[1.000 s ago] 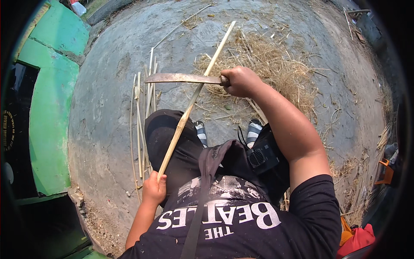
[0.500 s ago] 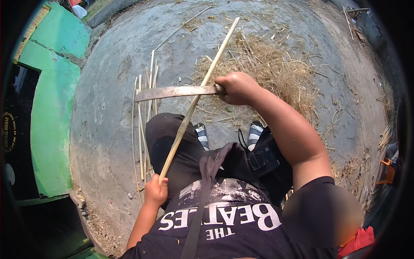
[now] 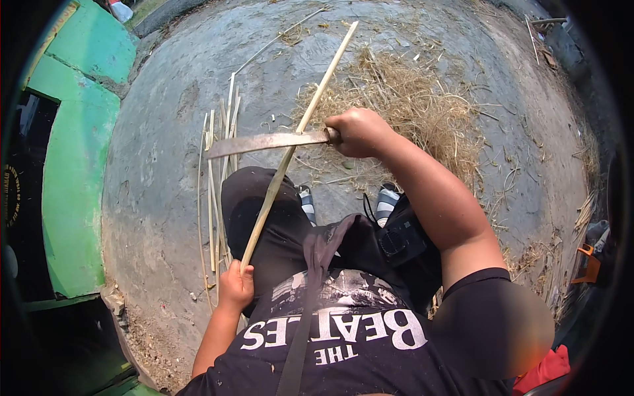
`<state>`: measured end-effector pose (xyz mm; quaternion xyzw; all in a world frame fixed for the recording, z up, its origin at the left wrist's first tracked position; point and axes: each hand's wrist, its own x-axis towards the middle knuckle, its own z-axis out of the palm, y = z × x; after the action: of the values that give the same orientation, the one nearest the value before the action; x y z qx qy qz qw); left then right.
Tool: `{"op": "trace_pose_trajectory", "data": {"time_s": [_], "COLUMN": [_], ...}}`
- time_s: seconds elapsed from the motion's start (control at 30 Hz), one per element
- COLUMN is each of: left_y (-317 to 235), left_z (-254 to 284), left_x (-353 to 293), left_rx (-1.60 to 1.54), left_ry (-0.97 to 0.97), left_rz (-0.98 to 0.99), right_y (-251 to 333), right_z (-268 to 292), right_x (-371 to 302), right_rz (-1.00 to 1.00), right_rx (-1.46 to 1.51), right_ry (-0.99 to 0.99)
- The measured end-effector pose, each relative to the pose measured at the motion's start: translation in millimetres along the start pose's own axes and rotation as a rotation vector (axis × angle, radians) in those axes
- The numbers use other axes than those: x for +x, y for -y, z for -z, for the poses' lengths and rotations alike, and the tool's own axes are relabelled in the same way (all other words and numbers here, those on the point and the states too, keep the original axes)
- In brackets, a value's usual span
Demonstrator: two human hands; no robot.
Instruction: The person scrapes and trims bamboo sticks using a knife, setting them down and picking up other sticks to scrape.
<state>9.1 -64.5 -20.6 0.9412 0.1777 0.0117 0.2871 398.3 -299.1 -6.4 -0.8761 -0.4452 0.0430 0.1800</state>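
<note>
My left hand [image 3: 236, 285] is closed round the lower end of a long, pale bamboo strip [image 3: 271, 191]. The strip slants up and away to the right, passing over my left knee. In my right hand [image 3: 358, 132] is the handle of a machete [image 3: 267, 143] with a long, worn, slightly curved blade. Its blade points left and lies across the strip, close to the handle end. Past the blade, the strip's far end stands free above the ground.
Several thin bamboo strips [image 3: 213, 191] lie on the concrete ground [image 3: 158, 171] left of my knee. Beyond my right hand spreads a heap of shavings [image 3: 422, 109]. A green wall [image 3: 76, 198] stands at the left, an orange object [image 3: 585, 264] at the right. A black device [image 3: 403, 241] rests on my right thigh.
The picture has shifted slightly. The machete stays across the bamboo strip at nearly the same place, and both hands keep their hold.
</note>
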Motion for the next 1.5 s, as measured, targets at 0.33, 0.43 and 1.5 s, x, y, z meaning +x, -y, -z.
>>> {"op": "trace_pose_trajectory", "data": {"time_s": [0.33, 0.43, 1.5], "left_y": [16, 4, 8], "left_z": [0, -1, -9], "left_x": [1, 4, -4], "left_rx": [-0.014, -0.004, 0.156], "left_ry": [0.036, 0.017, -0.088], "left_rz": [0.013, 0.017, -0.004], "right_y": [33, -21, 43], "right_z": [9, 7, 4], "right_x": [-2, 10, -6], "right_rz": [0.125, -0.269, 0.053], "right_rx": [-0.086, 0.145, -0.018], "right_ry": [0.143, -0.056, 0.135]}}
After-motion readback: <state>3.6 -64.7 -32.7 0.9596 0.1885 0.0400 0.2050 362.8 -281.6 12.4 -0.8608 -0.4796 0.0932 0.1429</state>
